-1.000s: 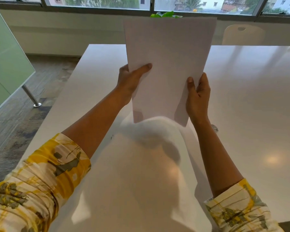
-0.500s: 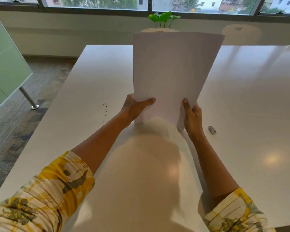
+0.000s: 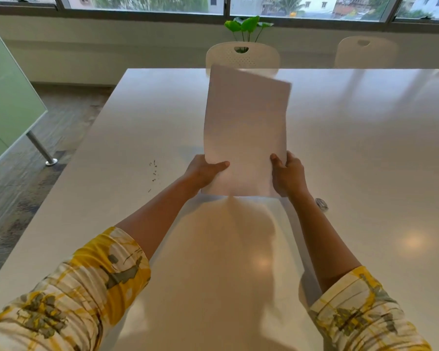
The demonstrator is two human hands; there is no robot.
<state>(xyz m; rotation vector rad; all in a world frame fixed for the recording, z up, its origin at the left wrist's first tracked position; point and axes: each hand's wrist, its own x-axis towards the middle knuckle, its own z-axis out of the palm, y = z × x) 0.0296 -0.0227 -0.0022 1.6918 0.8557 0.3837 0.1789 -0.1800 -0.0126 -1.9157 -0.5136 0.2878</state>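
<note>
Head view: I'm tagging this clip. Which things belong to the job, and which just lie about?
In the job: paper, left hand, right hand, both gripping its lower corners.
Lying about: dark specks, small shiny thing, chair, plant.

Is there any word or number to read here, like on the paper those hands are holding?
No words, numbers or signs can be read anywhere.
sheet of paper, gripped by the left hand and right hand: the side shown is blank.
small round thing on the table: too small to tell any mark.
buildings outside the window: no sign that can be read.
</note>
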